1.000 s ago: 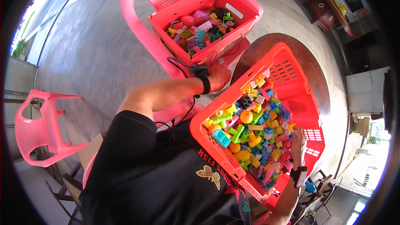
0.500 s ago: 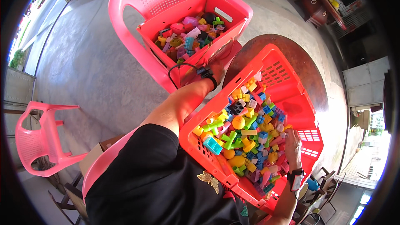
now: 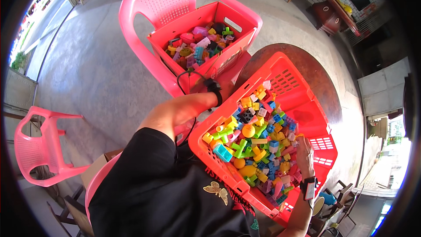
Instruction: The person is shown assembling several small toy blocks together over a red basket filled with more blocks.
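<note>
A large red plastic basket (image 3: 293, 88) in front of me holds many toy building bricks (image 3: 258, 142) in yellow, blue, green and pink, heaped toward its left side. My right hand (image 3: 305, 153) is inside the basket, against the bricks on the right. Its fingers look stretched out rather than closed on a brick, though their tips are partly hidden. My left hand (image 3: 225, 89) is outside the basket's far-left rim, between it and the red box (image 3: 175, 23). The rim and wrist strap hide its fingers. Mixed toy bricks (image 3: 199, 46) partly fill that box.
The red box sits on a pink plastic armchair (image 3: 162, 0). Under and behind the basket is a round dark table (image 3: 320, 72). Another pink chair (image 3: 44, 149) stands at the left. A black cable (image 3: 179, 79) hangs by my left wrist.
My left hand has drawn back slightly toward me, with its forearm bent more. My right hand stays among the bricks at nearly the same spot. The whole view has shifted a little.
</note>
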Tool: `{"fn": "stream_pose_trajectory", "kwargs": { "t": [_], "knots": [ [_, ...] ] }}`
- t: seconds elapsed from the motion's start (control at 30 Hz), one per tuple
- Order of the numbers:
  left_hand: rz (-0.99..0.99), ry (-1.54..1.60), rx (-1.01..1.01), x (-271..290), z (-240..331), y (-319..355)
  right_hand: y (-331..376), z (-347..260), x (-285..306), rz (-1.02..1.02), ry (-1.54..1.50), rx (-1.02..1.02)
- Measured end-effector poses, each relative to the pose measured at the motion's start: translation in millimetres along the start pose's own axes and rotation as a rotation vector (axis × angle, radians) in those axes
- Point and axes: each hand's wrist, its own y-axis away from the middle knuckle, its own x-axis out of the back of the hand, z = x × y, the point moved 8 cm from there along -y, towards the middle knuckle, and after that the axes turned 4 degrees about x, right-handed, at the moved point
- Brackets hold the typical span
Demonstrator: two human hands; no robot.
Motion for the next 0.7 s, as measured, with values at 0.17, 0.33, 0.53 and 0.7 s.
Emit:
{"fn": "stream_pose_trajectory", "kwargs": {
  "t": [0.17, 0.33, 0.53, 0.7],
  "knots": [
    [-0.204, 0.274, -0.043, 32.3, 26.5, 41.4, -0.1, 8.8, -3.9, 0.041, 0.018, -0.025],
    [-0.271, 0.105, -0.324, 103.8, 52.5, 89.3, 1.7, 3.0, 0.0, -0.009, 0.076, -0.003],
    [-0.362, 0.050, -0.215, 149.4, 52.5, 107.2, 3.5, 1.9, 0.3, -0.077, 0.036, -0.020],
    [-0.065, 0.032, -0.143, 256.7, 111.0, 88.2, 5.8, 1.7, 4.6, -0.061, 0.036, -0.013]
  ]
}}
